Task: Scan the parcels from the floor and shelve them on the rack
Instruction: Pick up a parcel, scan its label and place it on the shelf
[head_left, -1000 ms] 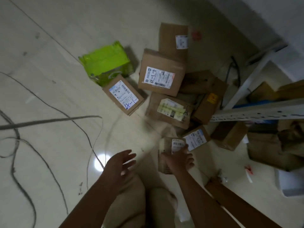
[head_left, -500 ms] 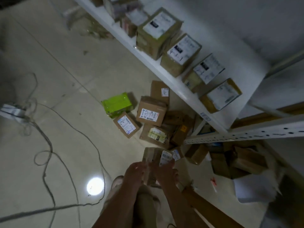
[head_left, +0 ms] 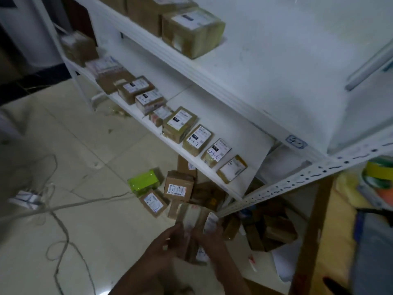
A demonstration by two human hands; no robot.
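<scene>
Left hand point(head_left: 167, 244) and right hand point(head_left: 213, 238) gripped one parcel point(head_left: 192, 218); beyond it more parcels point(head_left: 178, 188) lay on the floor point(head_left: 95, 167), above it a row point(head_left: 198, 139) filled the rack point(head_left: 276, 71)

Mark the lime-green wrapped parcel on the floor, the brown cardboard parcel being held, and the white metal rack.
Lime-green plastic-wrapped parcel point(head_left: 143, 182): head view, glossy top face.
Brown cardboard parcel point(head_left: 191, 219): head view, upper face near its pale label.
White metal rack point(head_left: 276, 77): head view, bare board of the upper shelf.
</scene>
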